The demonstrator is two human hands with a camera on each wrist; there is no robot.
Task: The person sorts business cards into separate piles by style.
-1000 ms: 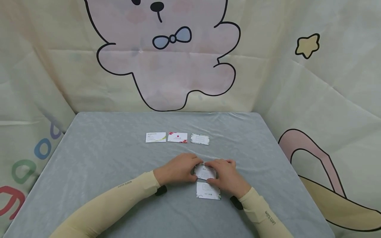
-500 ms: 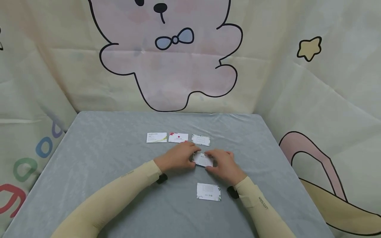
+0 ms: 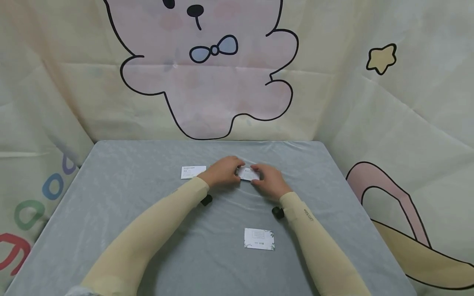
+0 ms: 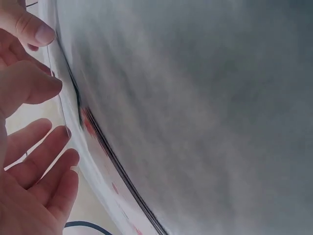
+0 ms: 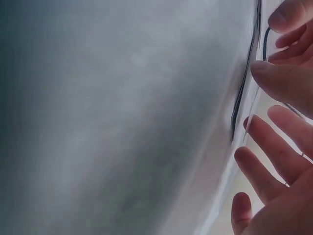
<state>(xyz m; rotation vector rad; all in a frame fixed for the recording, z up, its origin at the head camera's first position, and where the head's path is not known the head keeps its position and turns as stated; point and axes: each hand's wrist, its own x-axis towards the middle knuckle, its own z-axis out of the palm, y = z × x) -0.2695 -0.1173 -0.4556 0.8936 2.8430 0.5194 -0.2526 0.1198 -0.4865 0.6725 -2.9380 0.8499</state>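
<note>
Between my two hands is a white business card (image 3: 248,173) with grey print, gripped by its ends over the right end of the far row. My left hand (image 3: 226,172) pinches its left edge between thumb and fingers. At the opposite edge, my right hand (image 3: 272,180) pinches in the same way. In the left wrist view the held card appears edge-on, as a thin line near the fingertips. The leafy-patterned card of the far row is hidden beneath it. A red-printed stack of cards (image 4: 122,177) lies close by, covered by my left hand in the head view.
A white card with yellow-green print (image 3: 192,172) lies at the row's left end, partly behind my left wrist. Nearer me is another leafy-cornered white card (image 3: 259,239). Grey cloth covers the table (image 3: 111,205); printed curtains (image 3: 333,102) stand behind and at both sides.
Both hands have carried the business card away from me, from just beyond the near card to the far row's right end. The near card has stayed in place.
</note>
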